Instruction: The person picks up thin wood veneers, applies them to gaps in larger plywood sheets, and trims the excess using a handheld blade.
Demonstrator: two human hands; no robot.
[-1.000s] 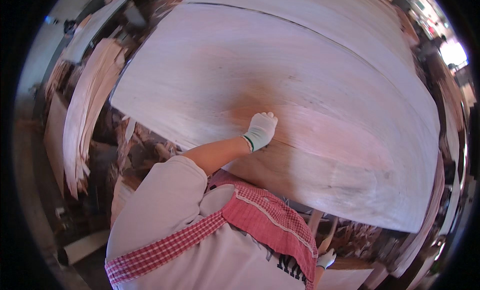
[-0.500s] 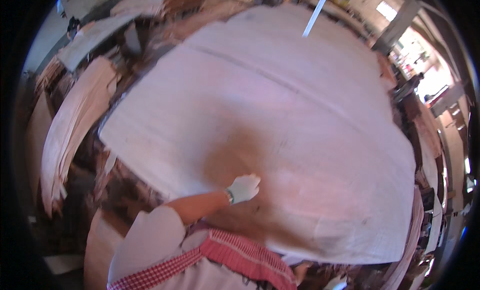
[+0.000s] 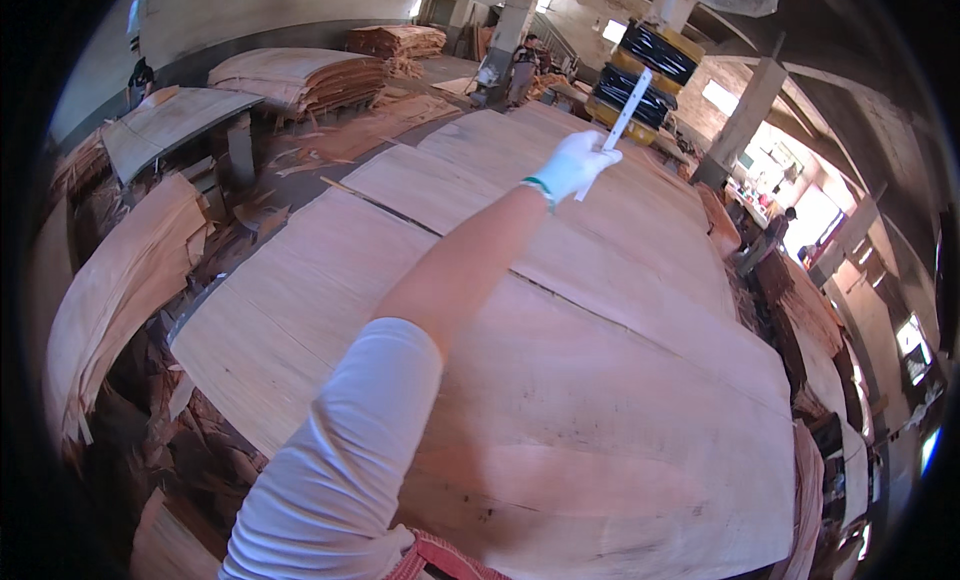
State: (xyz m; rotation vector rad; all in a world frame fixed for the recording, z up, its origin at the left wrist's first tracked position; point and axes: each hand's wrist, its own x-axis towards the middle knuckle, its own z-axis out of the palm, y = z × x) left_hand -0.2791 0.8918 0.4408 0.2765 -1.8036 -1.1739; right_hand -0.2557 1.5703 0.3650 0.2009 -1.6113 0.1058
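My left arm, in a white sleeve, reaches far forward over a broad pale wood veneer sheet [image 3: 600, 410]. At its end my left hand [image 3: 578, 164], in a white glove with a green cuff edge, is closed around a narrow flat white strip [image 3: 628, 110]. The strip slants up and away past the fingers, with small dark marks along it, and its lower end shows below the hand. Beyond a dark seam lies another pale veneer sheet [image 3: 620, 250]. My right hand is out of view.
Stacked veneer [image 3: 300, 78] lies at the far left, with curved veneer sheets [image 3: 120, 290] nearer. Beyond the strip stands a yellow and black object [image 3: 645, 70]. One person [image 3: 523, 70] stands at the back, another person [image 3: 775, 230] at the right. Torn scraps [image 3: 205, 430] litter the left side.
My left hand has moved from low over the near sheet far forward and up, and now grips the white strip. The view has tilted up; my right glove has left the picture.
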